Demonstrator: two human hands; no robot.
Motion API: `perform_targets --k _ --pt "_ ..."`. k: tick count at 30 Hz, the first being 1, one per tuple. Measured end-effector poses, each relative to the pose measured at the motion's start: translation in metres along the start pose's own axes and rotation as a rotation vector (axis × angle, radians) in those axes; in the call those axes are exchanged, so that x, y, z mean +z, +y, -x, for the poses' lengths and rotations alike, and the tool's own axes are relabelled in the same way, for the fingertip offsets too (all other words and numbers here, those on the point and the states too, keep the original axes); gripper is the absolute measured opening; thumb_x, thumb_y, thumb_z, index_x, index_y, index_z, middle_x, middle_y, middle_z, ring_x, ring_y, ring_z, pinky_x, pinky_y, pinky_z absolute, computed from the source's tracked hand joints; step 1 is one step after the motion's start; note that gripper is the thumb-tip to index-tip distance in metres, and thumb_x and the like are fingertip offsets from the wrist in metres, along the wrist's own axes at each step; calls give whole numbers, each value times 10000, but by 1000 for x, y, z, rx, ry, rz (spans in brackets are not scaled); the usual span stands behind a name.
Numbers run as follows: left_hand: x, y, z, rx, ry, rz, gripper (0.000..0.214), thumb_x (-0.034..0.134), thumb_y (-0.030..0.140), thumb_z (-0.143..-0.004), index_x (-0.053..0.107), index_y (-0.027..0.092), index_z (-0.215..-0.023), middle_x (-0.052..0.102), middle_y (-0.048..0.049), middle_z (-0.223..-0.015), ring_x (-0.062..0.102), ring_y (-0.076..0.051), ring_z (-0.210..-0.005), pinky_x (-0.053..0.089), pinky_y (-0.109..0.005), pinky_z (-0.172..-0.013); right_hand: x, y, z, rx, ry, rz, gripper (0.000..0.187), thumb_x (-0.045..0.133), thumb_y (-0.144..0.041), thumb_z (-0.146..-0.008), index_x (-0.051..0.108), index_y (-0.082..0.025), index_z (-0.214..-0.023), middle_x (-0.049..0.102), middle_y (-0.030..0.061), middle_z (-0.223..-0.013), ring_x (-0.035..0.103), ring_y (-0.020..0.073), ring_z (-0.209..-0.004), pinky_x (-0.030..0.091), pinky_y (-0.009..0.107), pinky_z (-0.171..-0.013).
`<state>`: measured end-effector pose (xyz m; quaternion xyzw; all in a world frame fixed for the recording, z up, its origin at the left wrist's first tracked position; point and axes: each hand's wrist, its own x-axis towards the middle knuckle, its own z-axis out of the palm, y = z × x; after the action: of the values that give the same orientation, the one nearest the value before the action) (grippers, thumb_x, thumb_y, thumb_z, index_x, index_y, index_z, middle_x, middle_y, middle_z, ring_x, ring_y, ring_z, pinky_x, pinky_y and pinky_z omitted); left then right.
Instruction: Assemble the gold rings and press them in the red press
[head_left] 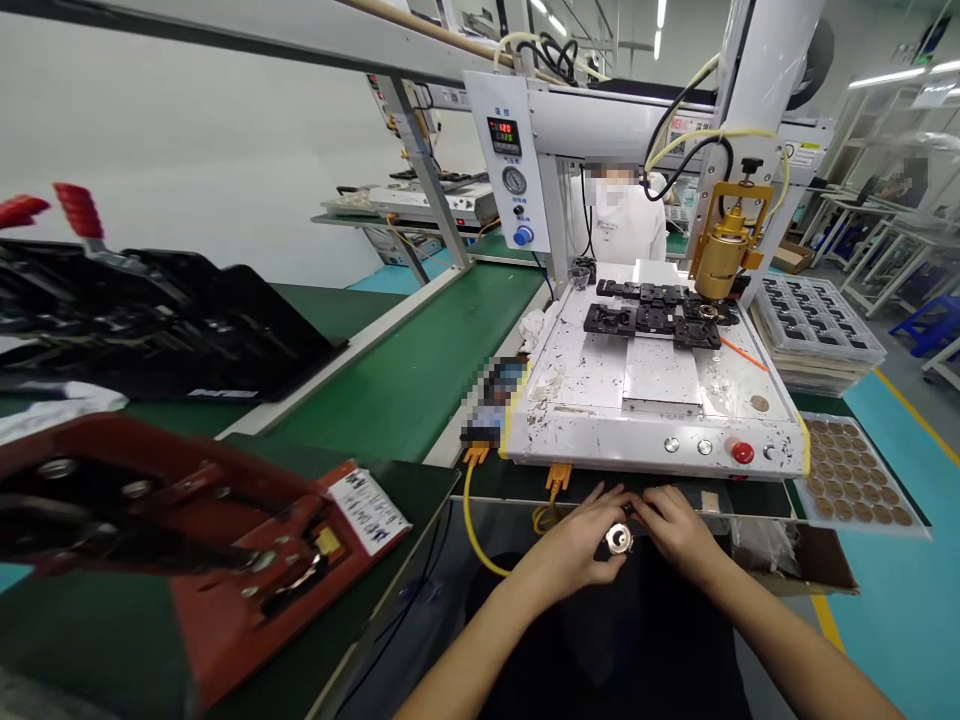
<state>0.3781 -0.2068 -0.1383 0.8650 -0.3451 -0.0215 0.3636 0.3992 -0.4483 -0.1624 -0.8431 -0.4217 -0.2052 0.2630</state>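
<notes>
Below the front edge of the white machine, my left hand (585, 540) is closed around a small round rose-gold metal part (619, 539) with a dark crescent-shaped opening. Its thumb and fingers grip the rim. My right hand (675, 530) is close beside it, fingers bent and pressed together at the far side of the part. Whatever those fingertips pinch is hidden. Both hands hover over my dark-clad lap. The white machine (570, 430) ahead carries black fixtures (654, 318) under a gold cylindrical press head (721, 265).
A red hand press (247, 600) stands at left, near black fixtures with red-handled clamps (79, 210). A green conveyor belt (420, 370) runs behind. Trays of black parts (814, 315) and a sheet of brown discs (855, 470) lie at right. Another person (619, 225) is behind the machine.
</notes>
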Motion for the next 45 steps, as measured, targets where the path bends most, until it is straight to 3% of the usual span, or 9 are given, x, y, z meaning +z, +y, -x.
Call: perform_targets --k 5,9,15,20,26,30,34,38,45 --pt "-4 -2 0 23 -54 -37 369 727 114 -777 632 192 -1125 597 -201 -1572 471 -335 -1545 315 -575 -1324 9 5 15 -203 90 35 349 514 -106 -1092 659 -183 -1399 800 100 -1034 694 230 -882 568 390 -767" --pt "-7 -3 0 10 -74 16 404 730 118 -771 627 200 -1153 600 -183 -1574 460 -334 -1552 289 -580 -1330 -5 -12 18 -198 178 66 292 546 -104 -1084 716 -216 -1294 816 45 -947 705 195 -854 556 359 -774" --pt "-3 -10 1 4 -30 100 364 721 119 -763 618 224 -1095 611 -142 -1572 465 -327 -1550 260 -561 -1340 -86 -25 -12 89 359 49 202 628 -89 -1022 714 -210 -1160 765 91 -1010 701 237 -937 573 407 -855" --pt "8 -19 3 -9 2 107 407 731 113 -728 601 233 -1094 615 -144 -1566 466 -329 -1550 258 -569 -1337 -152 18 -62 487 360 117 169 610 -320 -1052 737 -211 -1038 757 55 -933 704 223 -830 559 361 -760" --pt "8 -18 3 -35 3 113 396 735 114 -711 607 232 -1067 610 -151 -1570 466 -336 -1549 259 -579 -1334 -176 67 -88 481 242 235 227 623 -330 -991 775 -185 -907 706 92 -855 682 289 -873 536 420 -821" --pt "5 -8 0 -75 6 128 385 748 122 -709 622 225 -1058 618 -158 -1562 476 -332 -1542 252 -567 -1337 -146 22 -71 401 260 248 176 601 -289 -1032 726 -176 -1083 676 127 -967 623 316 -976 507 472 -903" --pt "-2 2 -7 -125 30 172 360 757 142 -728 659 225 -1064 699 -128 -1467 519 -326 -1512 246 -530 -1345 -70 -26 -46 155 -21 -152 178 517 -139 -1068 666 -234 -1090 702 81 -1007 649 241 -950 558 370 -857" --pt "-14 5 -4 -162 107 287 308 740 150 -760 662 239 -1044 794 -76 -1283 610 -312 -1432 306 -490 -1320 -11 -27 -35 190 -15 -199 235 506 -37 -1027 639 -228 -1050 707 63 -988 678 225 -934 601 353 -850" --pt "-19 0 15 -198 112 205 353 741 141 -763 647 244 -1087 644 -124 -1545 488 -313 -1536 292 -550 -1323 6 -19 -30 215 6 -117 202 664 -140 -1005 691 -225 -1186 686 97 -1055 671 276 -985 619 407 -859"
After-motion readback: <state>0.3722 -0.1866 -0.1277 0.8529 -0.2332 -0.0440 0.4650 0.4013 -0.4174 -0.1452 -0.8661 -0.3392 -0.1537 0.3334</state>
